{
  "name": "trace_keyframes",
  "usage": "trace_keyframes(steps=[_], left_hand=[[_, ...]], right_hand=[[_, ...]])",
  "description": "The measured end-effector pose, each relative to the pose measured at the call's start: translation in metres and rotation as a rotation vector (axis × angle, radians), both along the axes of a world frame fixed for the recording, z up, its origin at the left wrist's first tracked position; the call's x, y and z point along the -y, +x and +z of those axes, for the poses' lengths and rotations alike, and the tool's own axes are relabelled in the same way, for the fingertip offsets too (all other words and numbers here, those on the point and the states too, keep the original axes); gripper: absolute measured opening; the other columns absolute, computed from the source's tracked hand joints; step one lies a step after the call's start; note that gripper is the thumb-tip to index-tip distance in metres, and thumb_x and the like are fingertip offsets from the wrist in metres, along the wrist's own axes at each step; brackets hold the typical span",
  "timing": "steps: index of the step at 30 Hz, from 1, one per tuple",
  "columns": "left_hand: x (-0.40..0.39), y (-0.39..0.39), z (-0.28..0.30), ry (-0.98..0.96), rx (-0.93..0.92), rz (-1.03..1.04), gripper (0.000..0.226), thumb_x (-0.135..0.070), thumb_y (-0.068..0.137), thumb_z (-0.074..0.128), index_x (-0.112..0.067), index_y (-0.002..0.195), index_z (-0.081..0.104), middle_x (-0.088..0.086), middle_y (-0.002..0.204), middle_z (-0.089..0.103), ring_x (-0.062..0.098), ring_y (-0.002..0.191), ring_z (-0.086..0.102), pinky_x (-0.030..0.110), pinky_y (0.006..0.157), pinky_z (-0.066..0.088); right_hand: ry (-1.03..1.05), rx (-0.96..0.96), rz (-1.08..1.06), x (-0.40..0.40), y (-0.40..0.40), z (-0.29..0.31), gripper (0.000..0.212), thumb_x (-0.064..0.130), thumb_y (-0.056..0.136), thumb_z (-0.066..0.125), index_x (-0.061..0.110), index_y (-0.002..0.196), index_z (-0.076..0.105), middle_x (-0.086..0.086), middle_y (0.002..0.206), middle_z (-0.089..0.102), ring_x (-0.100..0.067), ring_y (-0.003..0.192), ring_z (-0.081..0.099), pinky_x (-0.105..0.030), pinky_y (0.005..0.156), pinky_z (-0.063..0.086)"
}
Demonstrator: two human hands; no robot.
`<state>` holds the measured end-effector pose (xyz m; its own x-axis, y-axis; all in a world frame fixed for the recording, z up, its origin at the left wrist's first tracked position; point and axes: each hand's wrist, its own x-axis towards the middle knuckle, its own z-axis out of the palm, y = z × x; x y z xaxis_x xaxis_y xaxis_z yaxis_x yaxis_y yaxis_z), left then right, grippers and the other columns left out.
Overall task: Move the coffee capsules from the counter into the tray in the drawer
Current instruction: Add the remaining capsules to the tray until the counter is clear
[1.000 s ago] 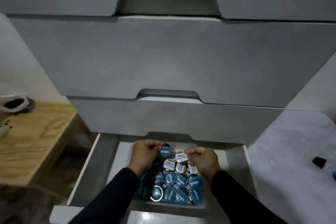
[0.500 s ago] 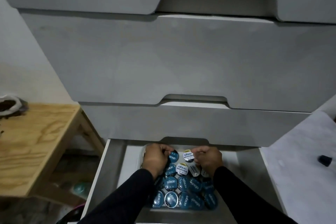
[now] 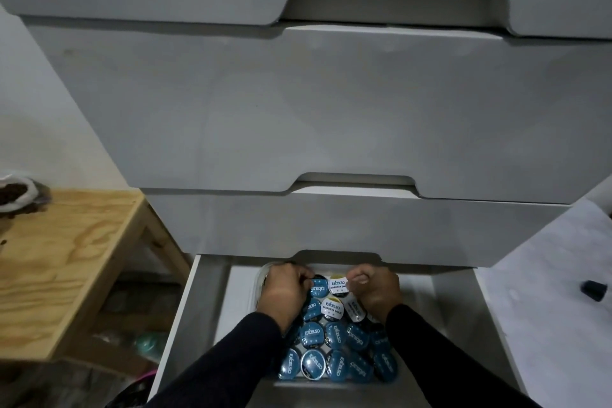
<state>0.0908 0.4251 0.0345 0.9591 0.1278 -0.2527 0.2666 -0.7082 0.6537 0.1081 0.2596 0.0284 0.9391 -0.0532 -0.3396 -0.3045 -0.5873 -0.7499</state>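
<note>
While a wooden tabletop (image 3: 63, 262) sits at far left, the left hand (image 3: 284, 293) curls its fingers onto a blue capsule (image 3: 318, 288) at the tray's (image 3: 256, 288) far end in the open drawer (image 3: 205, 301). Capsules (image 3: 334, 351) fill the tray. Right hand (image 3: 376, 291): fingers curled; their hold cannot be told. One dark capsule (image 3: 595, 290) lies on the white tabletop (image 3: 556, 275).

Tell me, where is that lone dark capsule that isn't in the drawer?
In the head view, the lone dark capsule lies on the white counter at the far right, apart from the open drawer and the tray of capsules.
</note>
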Motion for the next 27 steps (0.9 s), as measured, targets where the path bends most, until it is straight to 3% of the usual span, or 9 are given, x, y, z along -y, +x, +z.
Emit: trace_keyframes(steps=[4, 8, 13, 15, 17, 19, 21, 24, 27], left_hand=[[0.005, -0.007, 0.013, 0.144, 0.059, -0.113, 0.019, -0.026, 0.091, 0.055, -0.019, 0.101, 0.070, 0.004, 0.098, 0.071, 0.015, 0.084, 0.064, 0.024, 0.084, 0.052], [0.013, -0.021, 0.027, 0.289, 0.196, -0.192, 0.026, -0.026, 0.094, 0.044, -0.017, 0.111, 0.061, 0.009, 0.106, 0.066, 0.021, 0.094, 0.061, 0.030, 0.082, 0.051], [0.022, -0.043, 0.036, 0.416, 0.210, -0.201, 0.040, -0.022, 0.098, 0.036, -0.011, 0.137, 0.036, 0.007, 0.137, 0.046, 0.019, 0.125, 0.042, 0.026, 0.100, 0.036], [0.027, -0.054, 0.041, 0.482, 0.212, -0.197, 0.042, -0.018, 0.097, 0.036, -0.008, 0.138, 0.032, 0.008, 0.138, 0.044, 0.020, 0.127, 0.040, 0.027, 0.104, 0.033], [0.032, -0.066, 0.039, 0.560, 0.242, -0.216, 0.042, -0.016, 0.091, 0.050, -0.005, 0.132, 0.042, 0.010, 0.130, 0.052, 0.021, 0.121, 0.048, 0.028, 0.103, 0.037], [0.038, -0.073, 0.034, 0.521, 0.263, -0.174, 0.046, -0.017, 0.068, 0.077, -0.007, 0.110, 0.062, 0.007, 0.102, 0.068, 0.018, 0.094, 0.064, 0.025, 0.085, 0.051], [0.044, -0.080, 0.032, 0.450, 0.278, -0.175, 0.046, -0.018, 0.062, 0.082, -0.009, 0.105, 0.067, 0.005, 0.095, 0.071, 0.017, 0.088, 0.066, 0.025, 0.080, 0.054], [0.061, -0.086, 0.039, 0.471, 0.423, -0.190, 0.038, -0.022, 0.062, 0.082, -0.009, 0.095, 0.070, 0.005, 0.090, 0.072, 0.016, 0.083, 0.068, 0.026, 0.075, 0.058], [0.089, -0.087, 0.054, 0.379, 0.372, -0.179, 0.041, -0.026, 0.091, 0.054, -0.009, 0.128, 0.050, 0.008, 0.127, 0.056, 0.019, 0.119, 0.052, 0.029, 0.102, 0.043]], right_hand=[[-0.132, 0.127, 0.129, -0.005, -0.005, 0.001, 0.007, 0.022, 0.075, 0.065, 0.023, 0.071, 0.059, -0.006, 0.077, 0.068, -0.024, 0.078, 0.064, -0.036, 0.077, 0.053], [-0.370, 0.247, 0.321, -0.012, -0.016, 0.005, 0.032, 0.033, 0.081, 0.049, 0.013, 0.103, 0.062, -0.008, 0.104, 0.065, -0.025, 0.100, 0.057, -0.030, 0.087, 0.041], [-0.570, 0.520, 0.414, -0.019, -0.045, 0.012, 0.033, 0.036, 0.070, 0.040, 0.017, 0.074, 0.066, 0.000, 0.072, 0.066, -0.015, 0.069, 0.065, -0.019, 0.063, 0.053], [-0.600, 0.551, 0.448, -0.018, -0.055, 0.016, 0.032, 0.035, 0.071, 0.040, 0.017, 0.075, 0.066, 0.000, 0.073, 0.067, -0.016, 0.072, 0.065, -0.022, 0.066, 0.054], [-0.600, 0.593, 0.446, -0.012, -0.066, 0.022, 0.034, 0.033, 0.073, 0.040, 0.015, 0.079, 0.068, -0.002, 0.077, 0.069, -0.019, 0.076, 0.067, -0.024, 0.071, 0.056], [-0.640, 0.703, 0.405, -0.005, -0.074, 0.030, 0.037, 0.031, 0.075, 0.040, 0.011, 0.082, 0.070, -0.004, 0.079, 0.070, -0.020, 0.077, 0.068, -0.026, 0.073, 0.057], [-0.653, 0.768, 0.365, 0.002, -0.078, 0.032, 0.039, 0.029, 0.082, 0.036, 0.011, 0.083, 0.070, -0.003, 0.080, 0.070, -0.019, 0.077, 0.067, -0.026, 0.072, 0.057], [-0.657, 0.727, 0.296, 0.021, -0.082, 0.029, 0.065, 0.035, 0.096, 0.007, 0.017, 0.087, 0.070, 0.002, 0.086, 0.071, -0.012, 0.081, 0.067, -0.021, 0.071, 0.055], [-0.708, 0.907, 0.292, 0.055, -0.088, 0.020, 0.038, 0.028, 0.095, 0.043, -0.001, 0.103, 0.067, -0.016, 0.100, 0.071, -0.029, 0.099, 0.065, -0.035, 0.086, 0.054]])
